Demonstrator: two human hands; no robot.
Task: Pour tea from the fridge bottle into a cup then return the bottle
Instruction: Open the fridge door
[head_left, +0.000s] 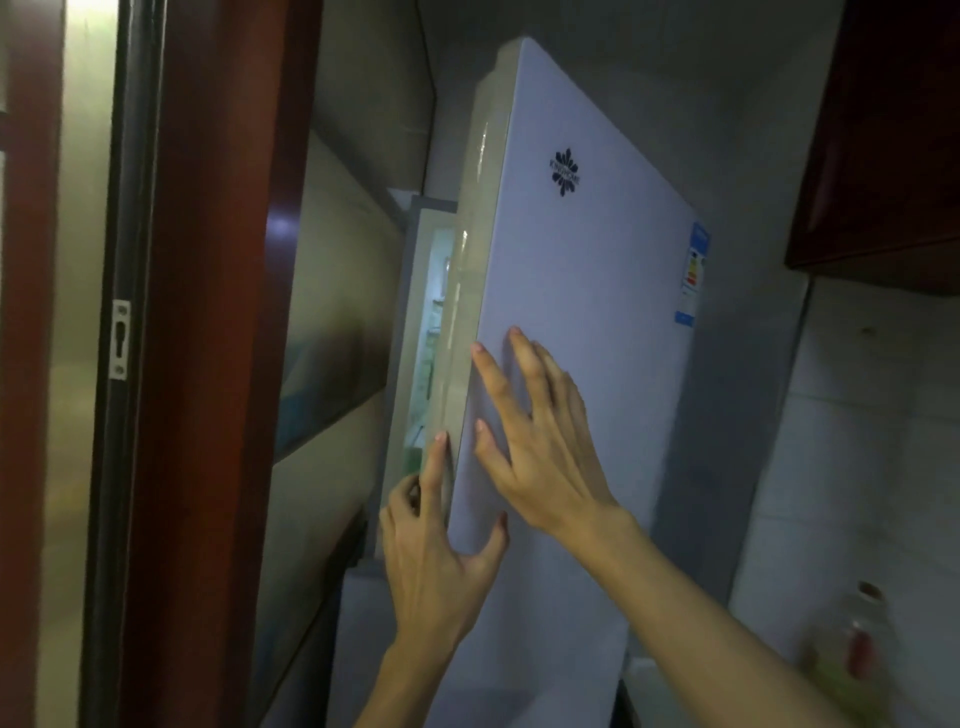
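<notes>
Your left hand (436, 551) grips the door (582, 291) edge; your right hand (540, 441) lies spread on its slick, stiff face — pull from the edge. You can't see the bottle — likely inside, cold, slippery.

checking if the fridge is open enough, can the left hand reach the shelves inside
Probably not yet: the fridge door is only ajar, leaving a narrow lit gap, and the left hand just grips its edge.
</notes>
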